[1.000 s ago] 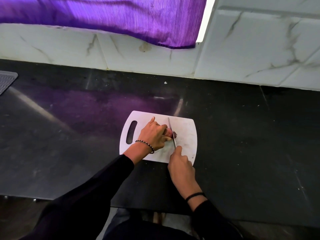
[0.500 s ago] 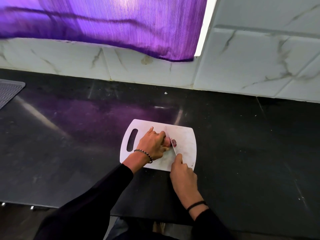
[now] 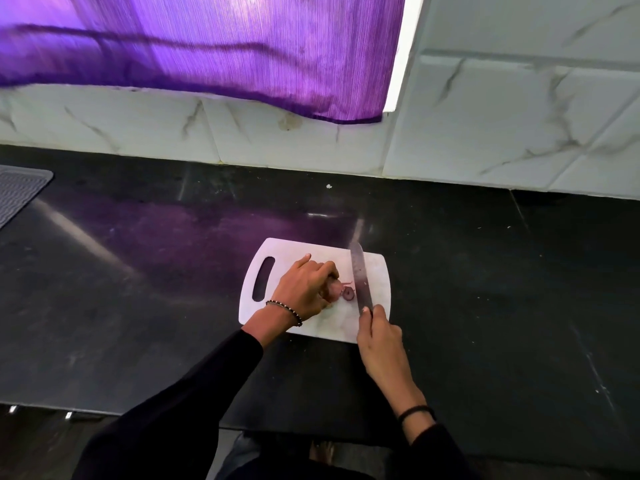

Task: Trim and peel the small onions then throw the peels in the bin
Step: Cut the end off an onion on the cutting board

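Note:
A white cutting board [image 3: 379,271] with a handle slot lies on the black counter. My left hand [image 3: 306,289] grips a small reddish onion [image 3: 335,289] on the board, most of it hidden under my fingers. A cut-off onion end [image 3: 348,294] lies just to its right. My right hand [image 3: 379,336] holds a knife [image 3: 360,277] by the handle, with the blade pointing away from me just right of the cut piece.
The black counter [image 3: 138,289] stretches wide on both sides of the board. A grey ribbed mat [image 3: 17,192] sits at the far left. White marble-pattern tiles and a purple curtain [image 3: 207,43] back the counter. The counter's front edge runs near my body.
The knife has come off the onion and moved a little right, and a sliced end now lies loose on the board. The camera tilted up slightly.

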A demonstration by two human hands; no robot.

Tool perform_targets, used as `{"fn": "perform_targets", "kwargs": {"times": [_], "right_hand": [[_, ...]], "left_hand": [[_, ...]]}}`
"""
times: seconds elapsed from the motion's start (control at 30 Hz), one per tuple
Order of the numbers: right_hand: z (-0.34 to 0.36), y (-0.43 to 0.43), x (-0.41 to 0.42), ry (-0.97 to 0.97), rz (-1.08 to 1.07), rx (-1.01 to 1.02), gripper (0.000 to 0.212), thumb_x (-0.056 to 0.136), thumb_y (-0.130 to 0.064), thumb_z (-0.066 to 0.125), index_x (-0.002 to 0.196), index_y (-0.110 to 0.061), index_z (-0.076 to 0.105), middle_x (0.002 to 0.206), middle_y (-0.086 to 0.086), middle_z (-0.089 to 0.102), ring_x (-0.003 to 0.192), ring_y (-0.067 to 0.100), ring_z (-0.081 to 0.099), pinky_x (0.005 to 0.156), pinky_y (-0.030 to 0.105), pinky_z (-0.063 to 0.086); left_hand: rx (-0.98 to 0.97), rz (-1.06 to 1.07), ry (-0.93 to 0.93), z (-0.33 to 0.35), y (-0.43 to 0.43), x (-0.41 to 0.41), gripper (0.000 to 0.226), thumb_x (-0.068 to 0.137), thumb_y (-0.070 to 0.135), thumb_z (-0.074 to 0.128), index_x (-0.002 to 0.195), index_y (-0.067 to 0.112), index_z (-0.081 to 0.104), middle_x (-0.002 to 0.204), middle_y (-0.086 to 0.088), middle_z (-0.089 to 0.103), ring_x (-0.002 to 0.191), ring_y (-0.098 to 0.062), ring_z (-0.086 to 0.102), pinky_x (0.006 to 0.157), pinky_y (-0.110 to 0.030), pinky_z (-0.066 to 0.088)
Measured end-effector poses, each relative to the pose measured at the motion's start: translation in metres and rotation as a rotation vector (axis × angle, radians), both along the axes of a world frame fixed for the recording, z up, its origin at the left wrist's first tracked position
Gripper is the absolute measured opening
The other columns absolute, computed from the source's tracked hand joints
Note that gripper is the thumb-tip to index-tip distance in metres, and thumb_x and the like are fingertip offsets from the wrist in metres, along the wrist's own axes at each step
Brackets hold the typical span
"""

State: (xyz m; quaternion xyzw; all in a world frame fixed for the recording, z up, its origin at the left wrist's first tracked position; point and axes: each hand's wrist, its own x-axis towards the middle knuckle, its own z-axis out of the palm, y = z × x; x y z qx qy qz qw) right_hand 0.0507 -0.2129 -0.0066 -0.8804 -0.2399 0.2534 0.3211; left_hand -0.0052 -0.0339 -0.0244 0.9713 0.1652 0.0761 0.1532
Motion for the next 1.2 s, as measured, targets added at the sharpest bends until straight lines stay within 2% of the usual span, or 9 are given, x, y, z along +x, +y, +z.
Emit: {"fn": "perform_targets", "kwargs": {"times": [0.13,0.23,0.27,0.37,0.43,0.53,0.67,0.87,1.2], "right_hand": [[-0.002,-0.001,0.0,0.007,-0.003,0.019,0.03,0.11,-0.038,0.031,0.1,-0.015,0.048,0.084,0.004,0.057,0.063,0.016,0.054,0.054,0.03,0.042],[-0.003,-0.002,-0.002,0.006,0.015,0.017,0.03,0.11,-0.037,0.031,0.101,-0.015,0.049,0.083,0.004,0.058,0.062,0.014,0.054,0.051,0.026,0.04],[-0.002,-0.002,-0.002,0.004,0.02,0.019,0.03,0.11,-0.037,0.031,0.101,-0.015,0.049,0.082,0.004,0.058,0.062,0.014,0.054,0.05,0.025,0.04],[0.001,-0.003,-0.002,0.003,0.028,0.034,0.029,0.11,-0.037,0.03,0.102,-0.015,0.048,0.083,0.003,0.057,0.062,0.014,0.054,0.05,0.026,0.041],[0.005,-0.003,-0.003,0.01,0.04,0.024,0.03,0.11,-0.038,0.029,0.104,-0.016,0.048,0.086,0.003,0.055,0.066,0.014,0.055,0.053,0.025,0.042],[0.006,-0.001,-0.004,0.004,0.061,0.019,0.029,0.11,-0.039,0.029,0.104,-0.017,0.047,0.086,0.002,0.055,0.066,0.013,0.054,0.053,0.024,0.041],[0.003,0.0,-0.005,-0.014,0.055,0.03,0.027,0.11,-0.037,0.031,0.098,-0.018,0.046,0.079,0.005,0.057,0.059,0.013,0.051,0.046,0.02,0.035],[-0.001,0.001,-0.008,-0.011,0.086,-0.003,0.026,0.11,-0.035,0.03,0.096,-0.018,0.044,0.082,0.007,0.058,0.065,0.015,0.055,0.049,0.022,0.034],[-0.007,0.011,-0.012,-0.052,0.14,-0.072,0.025,0.111,-0.035,0.026,0.103,-0.017,0.042,0.08,0.003,0.057,0.073,0.021,0.063,0.061,0.034,0.05]], "left_hand": [[0.0,-0.018,0.02,-0.001,-0.006,0.0,0.05,0.075,0.029,0.078,0.117,0.015,0.054,0.109,-0.001,0.066,0.104,-0.022,0.061,0.116,-0.032,0.02],[-0.039,-0.003,0.027,0.001,-0.007,0.0,0.049,0.083,0.039,0.073,0.119,0.013,0.053,0.112,-0.002,0.068,0.104,-0.022,0.062,0.116,-0.029,0.022],[-0.057,-0.003,0.026,0.003,-0.007,-0.001,0.046,0.085,0.038,0.071,0.119,0.012,0.053,0.111,-0.003,0.068,0.103,-0.024,0.062,0.111,-0.027,0.027],[-0.098,-0.019,0.066,0.01,-0.004,-0.002,0.043,0.085,0.03,0.073,0.119,0.013,0.053,0.109,-0.005,0.065,0.099,-0.027,0.058,0.079,-0.028,0.041],[-0.123,-0.04,0.093,0.012,-0.003,-0.002,0.049,0.08,0.024,0.077,0.121,0.014,0.052,0.114,-0.005,0.062,0.097,-0.026,0.058,0.07,-0.033,0.045],[-0.146,-0.063,0.077,0.011,-0.005,-0.002,0.056,0.073,0.018,0.082,0.122,0.011,0.057,0.116,-0.007,0.06,0.098,-0.026,0.058,0.076,-0.04,0.052],[-0.14,-0.078,0.01,0.009,-0.01,-0.004,0.048,0.069,0.012,0.082,0.114,0.005,0.066,0.106,-0.013,0.063,0.092,-0.034,0.061,0.074,-0.045,0.052],[-0.12,-0.008,0.045,0.014,-0.014,-0.007,0.044,0.076,0.019,0.079,0.115,0.007,0.061,0.105,-0.012,0.064,0.096,-0.031,0.057,0.076,-0.037,0.045],[-0.105,0.006,0.137,0.015,-0.01,0.0,0.048,0.08,0.027,0.077,0.12,0.01,0.058,0.105,-0.013,0.064,0.096,-0.031,0.059,0.078,-0.034,0.043]]}}
